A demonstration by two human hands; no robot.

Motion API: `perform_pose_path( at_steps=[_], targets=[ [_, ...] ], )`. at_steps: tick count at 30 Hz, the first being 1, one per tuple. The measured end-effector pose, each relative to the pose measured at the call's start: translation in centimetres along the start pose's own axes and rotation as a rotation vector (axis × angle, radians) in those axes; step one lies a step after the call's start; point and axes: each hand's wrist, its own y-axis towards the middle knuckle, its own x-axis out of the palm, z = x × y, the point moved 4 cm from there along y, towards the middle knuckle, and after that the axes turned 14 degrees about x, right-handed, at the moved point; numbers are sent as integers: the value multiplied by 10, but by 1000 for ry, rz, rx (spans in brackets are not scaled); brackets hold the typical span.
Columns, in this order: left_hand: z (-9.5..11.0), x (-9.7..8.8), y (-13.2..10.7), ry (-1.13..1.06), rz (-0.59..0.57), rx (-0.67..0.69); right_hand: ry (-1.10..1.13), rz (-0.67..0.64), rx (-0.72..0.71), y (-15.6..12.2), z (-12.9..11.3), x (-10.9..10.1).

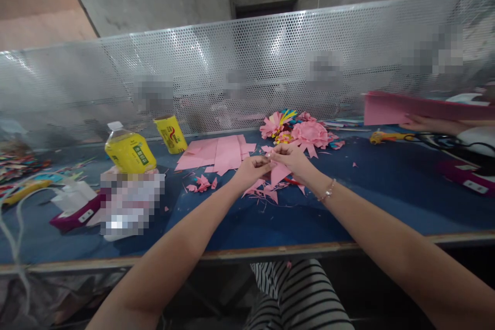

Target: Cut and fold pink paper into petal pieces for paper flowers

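Observation:
Over the middle of the blue tabletop, my left hand [252, 170] and my right hand [293, 159] meet with fingers pinched on a small piece of pink paper [279, 174]. The paper hangs below my right fingers; part of it is hidden behind them. Beneath my hands lie pink paper scraps [266, 193] and thin trimmings. Just left of them rests a stack of flat pink paper sheets [226, 152]. Behind my right hand sits a heap of pink paper flowers [310, 134], with yellow and blue strips among them. A bracelet [328, 190] circles my right wrist.
To the left stand a yellow-labelled bottle [131, 150], a yellow packet [171, 135] and a purple power strip [77, 216] with cords. A perforated metal screen [240, 72] runs behind. At right, another person's hand [425, 122] holds pink sheets [402, 108] near an orange-yellow glue gun [389, 136].

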Motion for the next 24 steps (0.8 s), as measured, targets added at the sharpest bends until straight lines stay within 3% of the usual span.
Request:
perform_pose_path(
  at_steps=[17, 24],
  targets=[
    [2, 1, -1, 12, 17, -5, 49, -77, 8, 2, 7, 0],
    [6, 3, -3, 29, 25, -43, 98, -51, 27, 0, 6, -1]
  ],
)
